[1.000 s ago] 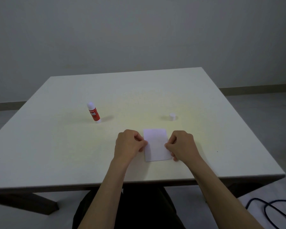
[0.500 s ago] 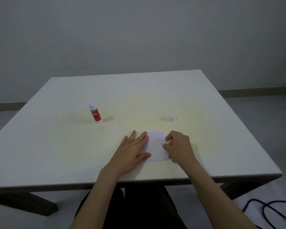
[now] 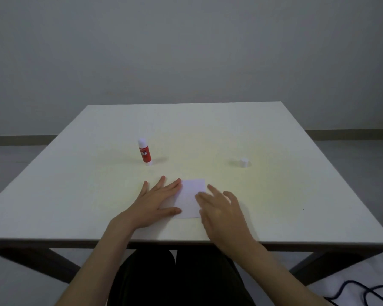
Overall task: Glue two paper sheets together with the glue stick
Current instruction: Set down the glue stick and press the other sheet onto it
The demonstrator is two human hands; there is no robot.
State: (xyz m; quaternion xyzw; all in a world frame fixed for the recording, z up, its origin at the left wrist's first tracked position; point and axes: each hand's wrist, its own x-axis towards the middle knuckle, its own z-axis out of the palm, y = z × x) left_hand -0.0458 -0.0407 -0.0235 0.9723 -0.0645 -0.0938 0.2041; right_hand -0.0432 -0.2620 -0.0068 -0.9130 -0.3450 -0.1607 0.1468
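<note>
A small white paper [image 3: 190,196] lies flat near the table's front edge; I cannot tell whether it is one sheet or two stacked. My left hand [image 3: 156,200] rests flat with fingers spread on its left side. My right hand [image 3: 221,210] lies flat, fingers apart, over its right edge. A red glue stick [image 3: 144,152] with a white tip stands upright to the far left of the paper. Its white cap [image 3: 244,162] stands alone to the far right.
The white table [image 3: 296,195] has its front edge just below my wrists. A dark cable [image 3: 363,292] lies on the floor at the lower right. My dark-clothed lap shows under the table.
Both hands went from pinching the paper's sides to lying flat on it. The left flattened first, then the right. The paper stayed in place.
</note>
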